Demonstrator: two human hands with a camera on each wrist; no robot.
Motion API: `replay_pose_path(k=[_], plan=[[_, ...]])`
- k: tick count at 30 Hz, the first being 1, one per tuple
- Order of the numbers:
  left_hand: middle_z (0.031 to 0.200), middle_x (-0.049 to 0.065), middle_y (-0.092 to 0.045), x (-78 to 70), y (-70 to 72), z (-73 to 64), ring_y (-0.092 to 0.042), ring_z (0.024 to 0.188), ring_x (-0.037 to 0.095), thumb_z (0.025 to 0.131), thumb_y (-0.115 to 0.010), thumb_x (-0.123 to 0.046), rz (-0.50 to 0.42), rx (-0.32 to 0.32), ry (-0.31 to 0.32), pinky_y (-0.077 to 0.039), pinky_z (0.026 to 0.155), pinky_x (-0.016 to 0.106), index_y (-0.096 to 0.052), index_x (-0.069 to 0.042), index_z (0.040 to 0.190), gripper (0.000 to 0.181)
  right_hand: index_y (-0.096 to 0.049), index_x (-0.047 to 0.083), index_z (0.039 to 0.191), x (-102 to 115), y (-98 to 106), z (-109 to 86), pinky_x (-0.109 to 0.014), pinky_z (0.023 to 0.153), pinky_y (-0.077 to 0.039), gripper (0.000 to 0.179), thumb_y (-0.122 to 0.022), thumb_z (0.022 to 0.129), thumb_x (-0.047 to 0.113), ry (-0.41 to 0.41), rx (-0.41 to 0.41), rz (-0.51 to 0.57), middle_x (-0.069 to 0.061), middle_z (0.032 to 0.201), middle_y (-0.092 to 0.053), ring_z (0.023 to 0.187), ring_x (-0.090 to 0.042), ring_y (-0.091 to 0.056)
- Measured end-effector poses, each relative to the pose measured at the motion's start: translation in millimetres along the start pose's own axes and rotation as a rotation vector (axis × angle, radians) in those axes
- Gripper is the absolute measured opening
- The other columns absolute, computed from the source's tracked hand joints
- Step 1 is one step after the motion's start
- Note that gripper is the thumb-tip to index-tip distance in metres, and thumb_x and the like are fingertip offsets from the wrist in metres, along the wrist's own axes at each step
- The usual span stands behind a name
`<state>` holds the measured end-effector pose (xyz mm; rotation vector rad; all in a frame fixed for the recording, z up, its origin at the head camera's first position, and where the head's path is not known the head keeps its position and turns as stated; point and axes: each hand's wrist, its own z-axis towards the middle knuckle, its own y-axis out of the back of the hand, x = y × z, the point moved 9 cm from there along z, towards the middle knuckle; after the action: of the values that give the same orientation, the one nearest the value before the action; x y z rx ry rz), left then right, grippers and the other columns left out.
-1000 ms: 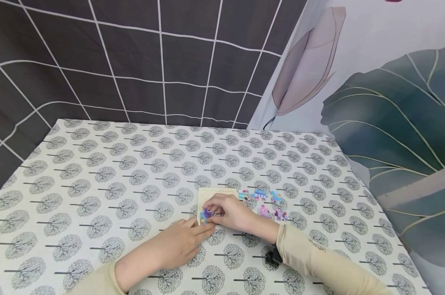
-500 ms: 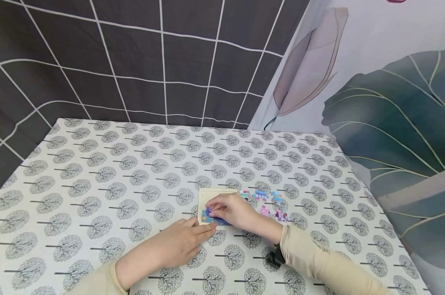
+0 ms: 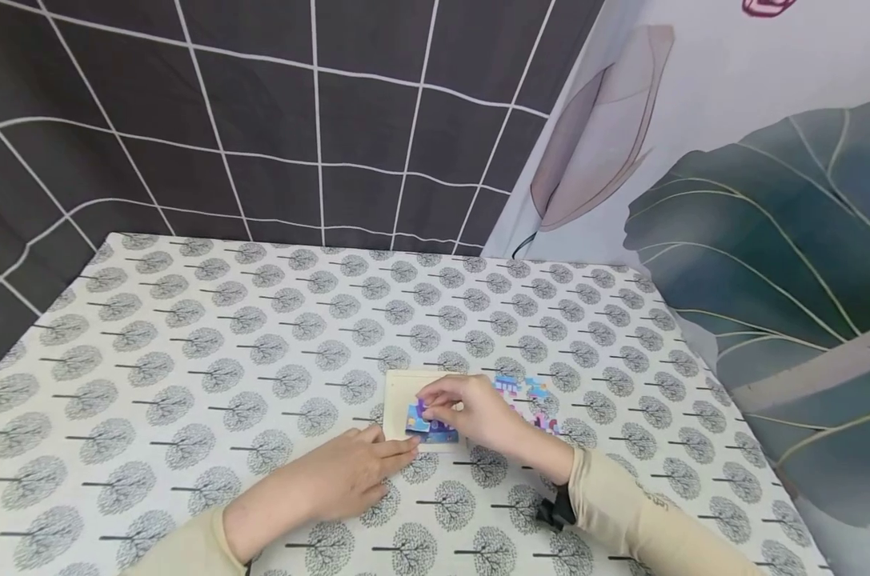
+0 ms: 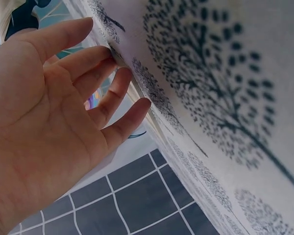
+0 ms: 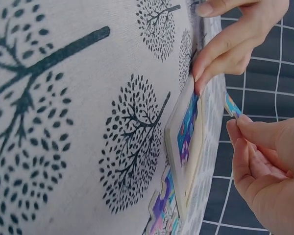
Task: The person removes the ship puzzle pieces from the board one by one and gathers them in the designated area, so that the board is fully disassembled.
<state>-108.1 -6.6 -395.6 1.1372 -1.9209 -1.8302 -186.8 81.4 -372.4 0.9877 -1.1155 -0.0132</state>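
Observation:
A pale puzzle tray (image 3: 398,394) lies on the tablecloth before me, with blue and purple puzzle pieces (image 3: 445,437) fitted along its near side. Between thumb and fingertips, my right hand (image 3: 481,412) pinches a blue, yellow and purple puzzle piece (image 3: 418,416). The right wrist view shows this piece (image 5: 232,106) raised off the tray, tilted. My left hand (image 3: 355,474) lies at the near left corner, its fingers fairly straight and fingertips on the tray's edge. In the left wrist view the left palm (image 4: 49,122) faces the camera, fingers spread and slightly bent.
Several loose puzzle pieces (image 3: 531,389), blue and pink, lie right of the tray, partly behind the right hand. The tablecloth (image 3: 276,384) has a tree print. A dark gridded curtain (image 3: 262,112) hangs behind the table, and a leaf-printed one (image 3: 766,240) hangs at the right.
My right hand has shifted slightly right and lifted the piece away from the tray's left side, showing more of the fitted pieces. The left hand has stayed at the corner.

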Motion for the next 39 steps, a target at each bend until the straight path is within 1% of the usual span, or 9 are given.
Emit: replay_pose_path(k=[4, 8, 11, 16, 24, 28, 33, 36, 39], plan=[[0.144, -0.006, -0.042, -1.2, -0.1, -0.4, -0.049, 0.097, 0.008, 0.09, -0.056, -0.026, -0.01, -0.007, -0.009, -0.047, 0.086, 0.024, -0.046, -0.015, 0.138, 0.051, -0.067, 0.0, 0.102, -0.5, 2.8, -7.4, -0.016, 0.075, -0.054, 0.023, -0.07, 0.079, 0.004, 0.008, -0.006, -0.023, -0.008, 0.095, -0.07, 0.081, -0.011, -0.067], [0.144, -0.006, -0.041, -1.6, -1.5, -0.9, -0.048, 0.092, 0.007, 0.09, -0.056, -0.027, -0.02, -0.004, -0.011, -0.047, 0.083, 0.023, -0.046, -0.015, 0.139, 0.051, -0.067, 0.003, 0.103, -7.1, 7.5, -17.9, -0.017, 0.076, -0.054, 0.023, -0.07, 0.08, 0.006, -0.041, -0.002, -0.018, -0.005, 0.096, -0.069, 0.083, -0.009, -0.066], [0.145, -0.006, -0.04, -1.7, -2.3, -1.3, -0.047, 0.092, 0.007, 0.09, -0.056, -0.028, -0.001, 0.004, -0.013, -0.047, 0.084, 0.023, -0.045, -0.015, 0.139, 0.052, -0.067, 0.004, 0.103, -13.4, 10.8, -25.3, -0.019, 0.077, -0.054, 0.022, -0.069, 0.081, 0.007, -0.075, 0.001, 0.007, -0.003, 0.096, -0.069, 0.084, -0.008, -0.066], [0.145, -0.005, -0.04, -2.6, -1.5, -1.8, -0.047, 0.094, 0.008, 0.091, -0.054, -0.028, 0.026, 0.011, -0.022, -0.047, 0.086, 0.023, -0.044, -0.014, 0.139, 0.051, -0.067, 0.005, 0.101, -19.8, 14.9, -36.8, -0.019, 0.076, -0.055, 0.021, -0.07, 0.08, 0.006, -0.087, -0.013, -0.004, -0.003, 0.092, -0.07, 0.081, -0.007, -0.066], [0.146, -0.005, -0.039, -0.4, 1.4, -1.8, -0.05, 0.11, 0.017, 0.091, -0.055, -0.028, -0.001, 0.015, -0.003, -0.045, 0.097, 0.032, -0.044, -0.015, 0.14, 0.052, -0.067, 0.005, 0.099, -26.5, 14.2, -47.8, -0.018, 0.075, -0.055, 0.02, -0.07, 0.079, 0.006, -0.098, 0.006, -0.017, 0.0, 0.089, -0.069, 0.078, -0.005, -0.064], [0.146, -0.005, -0.04, -0.9, 1.7, -1.1, -0.05, 0.106, 0.015, 0.09, -0.056, -0.028, -0.014, 0.019, -0.002, -0.046, 0.095, 0.03, -0.044, -0.014, 0.139, 0.052, -0.067, 0.007, 0.098, -27.7, 13.9, -55.0, -0.018, 0.076, -0.055, 0.019, -0.07, 0.079, 0.006, -0.098, 0.02, -0.033, 0.0, 0.09, -0.069, 0.079, -0.005, -0.064], [0.145, -0.005, -0.04, 0.0, 0.8, -0.3, -0.048, 0.096, 0.009, 0.09, -0.057, -0.027, -0.035, 0.022, 0.005, -0.048, 0.086, 0.025, -0.045, -0.014, 0.139, 0.052, -0.067, 0.006, 0.097, -26.5, 13.8, -61.8, -0.019, 0.076, -0.055, 0.019, -0.07, 0.078, 0.003, -0.062, 0.034, -0.039, -0.001, 0.09, -0.07, 0.079, -0.003, -0.064], [0.145, -0.005, -0.041, 0.1, 1.0, 0.0, -0.048, 0.096, 0.009, 0.09, -0.056, -0.027, -0.034, 0.021, 0.005, -0.048, 0.086, 0.025, -0.046, -0.014, 0.139, 0.052, -0.067, 0.006, 0.097, -27.0, 14.2, -64.9, -0.02, 0.077, -0.055, 0.019, -0.07, 0.078, 0.003, -0.068, 0.045, -0.023, 0.0, 0.09, -0.07, 0.079, -0.003, -0.063], [0.146, -0.005, -0.04, 0.0, 1.2, -0.2, -0.049, 0.102, 0.012, 0.09, -0.056, -0.027, -0.026, 0.023, 0.004, -0.047, 0.091, 0.028, -0.045, -0.014, 0.139, 0.052, -0.067, 0.008, 0.096, -29.6, 13.7, -68.6, -0.02, 0.077, -0.055, 0.019, -0.07, 0.078, 0.003, -0.103, 0.063, -0.003, 0.003, 0.089, -0.069, 0.079, -0.003, -0.063]])
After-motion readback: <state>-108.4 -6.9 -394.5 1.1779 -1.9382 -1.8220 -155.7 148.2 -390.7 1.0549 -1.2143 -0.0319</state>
